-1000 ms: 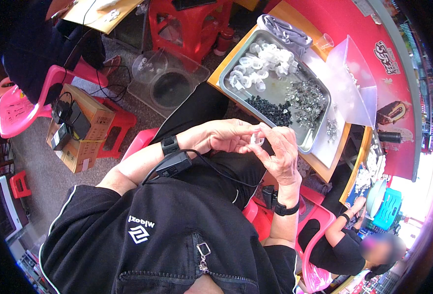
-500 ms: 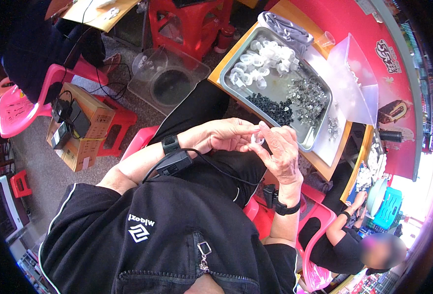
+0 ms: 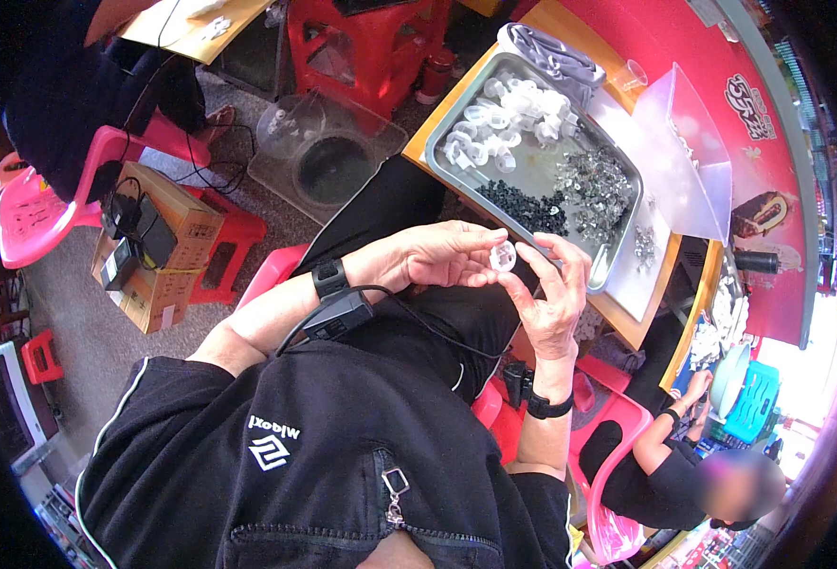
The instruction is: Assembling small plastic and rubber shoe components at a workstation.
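My left hand (image 3: 449, 254) pinches a small, clear-white round plastic part (image 3: 503, 256) between thumb and fingers, above my lap. Close beside it, my right hand (image 3: 553, 294) has its thumb and forefinger spread apart, the fingertips near the part's right side. Just beyond my hands sits a metal tray (image 3: 426, 152). Inside it, white ring-shaped plastic parts (image 3: 523, 109) fill the far left. Small black pieces (image 3: 523, 207) form a heap at the near edge, and small shiny metal pieces (image 3: 597, 190) are piled at the right.
A folded grey cloth (image 3: 551, 57) and a translucent plastic bin (image 3: 689, 161) stand behind the tray. At left are a cardboard box (image 3: 167, 247) and a pink chair (image 3: 49, 213). Another person (image 3: 651, 465) sits at lower right. A black device (image 3: 338, 316) with a cable lies along my left forearm.
My right thumb and forefinger have come away from the white part and spread apart. The part now shows its round face in my left fingers.
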